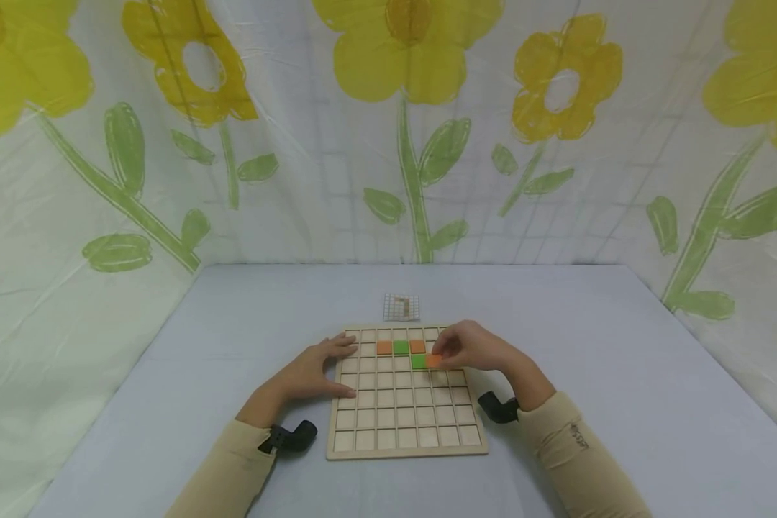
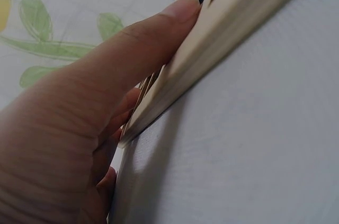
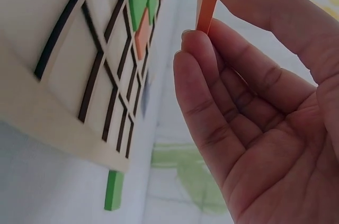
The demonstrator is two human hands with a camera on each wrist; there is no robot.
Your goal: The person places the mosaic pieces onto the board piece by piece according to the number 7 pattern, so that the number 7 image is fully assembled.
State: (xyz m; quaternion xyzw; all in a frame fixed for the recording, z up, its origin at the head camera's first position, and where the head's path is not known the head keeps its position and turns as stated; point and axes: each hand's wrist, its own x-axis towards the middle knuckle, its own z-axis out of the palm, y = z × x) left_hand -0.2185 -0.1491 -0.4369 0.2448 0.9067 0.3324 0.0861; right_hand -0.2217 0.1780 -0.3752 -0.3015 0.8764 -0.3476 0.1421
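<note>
A square wooden grid board [image 1: 406,455] lies on the table. My right hand [image 1: 469,347] pinches an orange square tile [image 3: 206,4] between thumb and fingers, over the board's upper right part. In the right wrist view this tile stands on edge, apart from the grid. In one upper row sit an orange tile [image 1: 385,347], a green tile [image 1: 401,347] and another orange tile [image 1: 417,346]. Just below that row is a second green tile [image 1: 418,362]. My left hand [image 1: 311,370] rests along the board's left edge, fingers spread and thumb [image 2: 183,9] on the rim.
Behind the board lies a small printed grid card [image 1: 401,307]. Past the board's edge, a loose green tile [image 3: 113,191] shows in the right wrist view. A pale cloth covers the table [image 1: 188,403], and a flower-print curtain [image 1: 298,180] hangs behind it.
</note>
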